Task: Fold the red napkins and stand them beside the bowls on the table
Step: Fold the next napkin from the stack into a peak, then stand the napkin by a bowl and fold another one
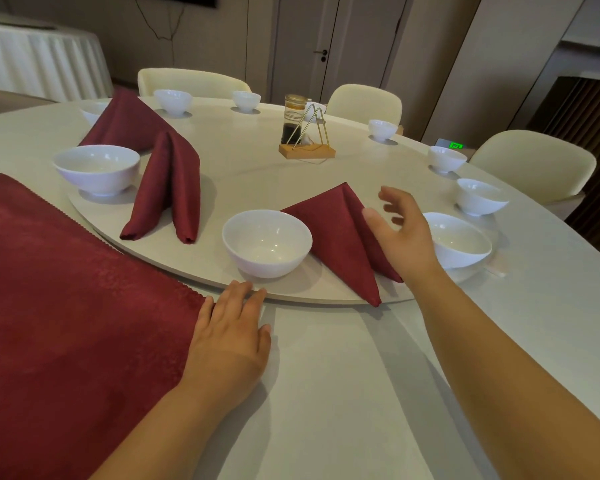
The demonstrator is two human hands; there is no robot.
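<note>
A folded red napkin (340, 233) stands like a tent on the round turntable (243, 181), just right of a white bowl (266, 241). My right hand (400, 230) hovers open beside that napkin's right flank, fingers spread, holding nothing. My left hand (231, 330) lies flat on the table with its fingertips at the turntable's front rim, next to the edge of a flat red cloth (70, 327). A second folded napkin (168, 188) stands beside another white bowl (97, 169) at the left. A third red napkin (125, 121) stands farther back.
Several more white bowls ring the turntable, one (459, 242) right behind my right hand. A wooden holder with a dark bottle (297, 123) stands near the middle. Cream chairs (534, 161) surround the pale table (343, 393).
</note>
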